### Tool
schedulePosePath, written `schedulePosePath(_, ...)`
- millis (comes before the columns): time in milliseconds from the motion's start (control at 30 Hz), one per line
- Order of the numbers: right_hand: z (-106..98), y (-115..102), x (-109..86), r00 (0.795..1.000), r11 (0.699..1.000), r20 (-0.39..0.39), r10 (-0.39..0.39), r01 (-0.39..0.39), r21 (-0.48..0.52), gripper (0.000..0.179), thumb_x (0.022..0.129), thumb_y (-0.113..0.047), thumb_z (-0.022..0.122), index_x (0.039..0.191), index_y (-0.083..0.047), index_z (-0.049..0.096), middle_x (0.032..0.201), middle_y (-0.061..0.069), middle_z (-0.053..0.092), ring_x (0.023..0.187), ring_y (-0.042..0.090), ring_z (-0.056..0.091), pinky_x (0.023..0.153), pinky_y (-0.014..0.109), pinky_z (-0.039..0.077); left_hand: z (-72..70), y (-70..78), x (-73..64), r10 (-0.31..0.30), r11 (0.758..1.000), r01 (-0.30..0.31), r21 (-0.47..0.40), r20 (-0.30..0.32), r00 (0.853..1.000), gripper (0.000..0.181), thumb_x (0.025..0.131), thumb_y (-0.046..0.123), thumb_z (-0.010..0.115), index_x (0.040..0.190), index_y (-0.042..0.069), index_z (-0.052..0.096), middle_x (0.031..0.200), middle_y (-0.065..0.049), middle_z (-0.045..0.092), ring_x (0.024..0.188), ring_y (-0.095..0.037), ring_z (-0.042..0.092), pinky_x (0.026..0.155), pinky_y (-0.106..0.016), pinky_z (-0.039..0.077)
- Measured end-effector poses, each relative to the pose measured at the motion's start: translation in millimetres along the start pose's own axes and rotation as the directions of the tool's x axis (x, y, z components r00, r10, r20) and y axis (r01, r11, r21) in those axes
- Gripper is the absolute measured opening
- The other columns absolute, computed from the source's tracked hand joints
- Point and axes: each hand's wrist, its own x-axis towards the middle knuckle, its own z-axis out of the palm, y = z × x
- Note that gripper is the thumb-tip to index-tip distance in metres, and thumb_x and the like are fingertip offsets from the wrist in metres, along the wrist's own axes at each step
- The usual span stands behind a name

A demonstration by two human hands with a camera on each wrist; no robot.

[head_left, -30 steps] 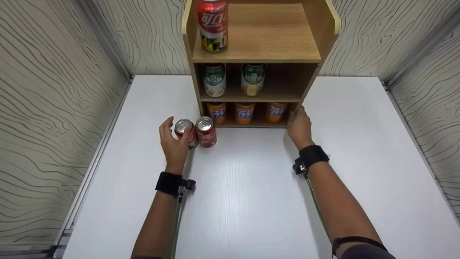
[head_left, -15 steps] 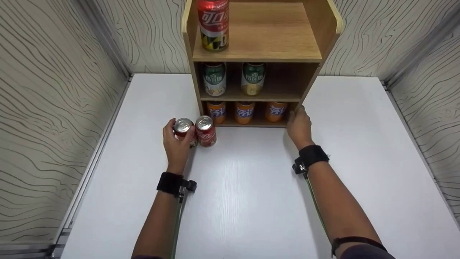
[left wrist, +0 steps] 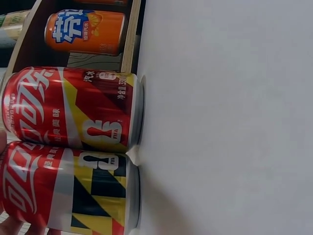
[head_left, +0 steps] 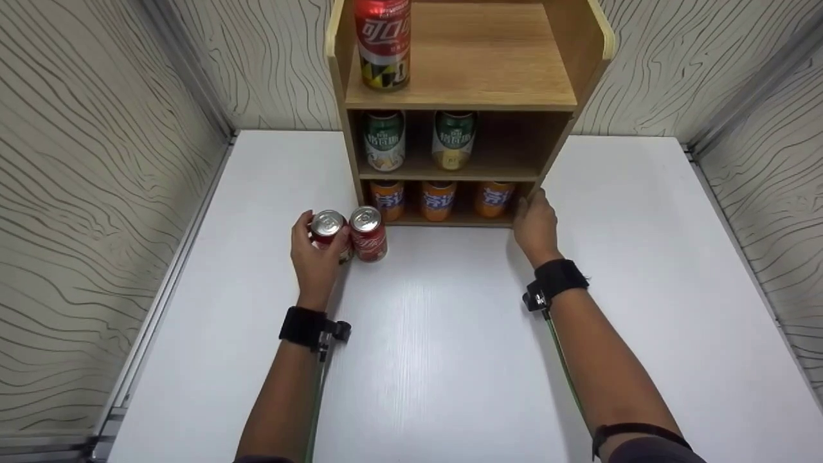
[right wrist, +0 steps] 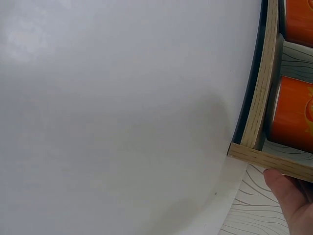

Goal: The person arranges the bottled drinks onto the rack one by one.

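Grasp just tightened

Head: our left hand (head_left: 313, 260) has closed in, fingers now round the outer Coca-Cola can (head_left: 328, 223), front-left of the wooden shelf (head_left: 488, 58); gripping step looks done.

Left wrist: neighbouring Coca-Cola can (left wrist: 73, 107) touches it, nearer the shelf.

Right wrist: our right hand (right wrist: 295, 203) touches the shelf's side; can't tell finger curl.

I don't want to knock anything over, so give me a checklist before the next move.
1. Left hand round the left red can: ok, thumb and fingers grip it.
2. Left red can apart from the right red can: not ok, they appear to touch.
3. Right hand at the shelf unit: ok, it touches the right side.
4. Firmness of the right hand's hold: cannot tell.
5. Upper red can upright on the shelf unit's top: ok.
6. Orange cans upright at the shelf unit's lowest level: ok.
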Motion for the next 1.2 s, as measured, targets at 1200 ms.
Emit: schedulePosePath(1200,-1,1,-0.4,1.000,1.000,-0.013,0.000,0.000,-0.003,0.039,0.111,-0.016,0.040,0.140,0.010,0.048,0.134,0.034,0.061,0.126,0.049,0.061,0.102,0.060,0.051,-32.9,-9.8,20.0,0.027,1.000,-0.022,-0.021,0.285,0.958,0.070,0.087,0.022,0.087,0.146,0.004,0.053,0.141,-0.018,0.066,0.127,-0.034,0.064,0.109,-0.048,0.051)
